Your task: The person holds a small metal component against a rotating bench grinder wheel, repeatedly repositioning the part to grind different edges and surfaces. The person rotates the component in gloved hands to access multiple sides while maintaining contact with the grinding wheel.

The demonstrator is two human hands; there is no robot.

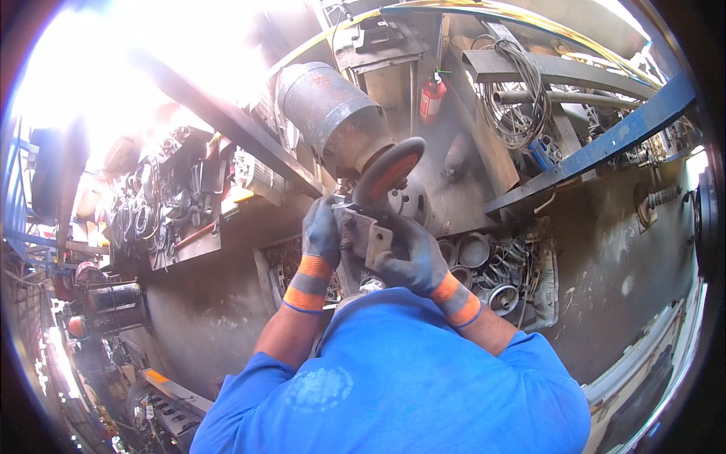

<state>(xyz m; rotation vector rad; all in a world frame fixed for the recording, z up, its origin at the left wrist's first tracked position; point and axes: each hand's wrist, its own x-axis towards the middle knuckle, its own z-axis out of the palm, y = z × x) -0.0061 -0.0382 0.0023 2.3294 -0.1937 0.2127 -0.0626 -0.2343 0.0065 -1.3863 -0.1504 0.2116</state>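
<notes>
Both my hands wear grey work gloves with orange cuffs. Between them is a blocky metal part (368,236) with a pale plate on its near side and holes in it. My left hand (322,229) grips its left side, fingers reaching up its edge. My right hand (416,256) is wrapped round its right side, thumb on the pale plate. Just above the part stands the dark round wheel (389,172) of a bench grinder, with a reddish face. The part's upper edge is at the wheel's lower rim; whether they touch I cannot tell. Behind the wheel is the grinder's grey cylindrical motor (327,106).
Below the grinder sits a tray (550,291) of round metal parts and wires. A blue steel beam (597,144) slants across the right, near coiled cable (522,98). A red fire extinguisher (432,98) is at the back. Cluttered metal parts (162,189) fill the left.
</notes>
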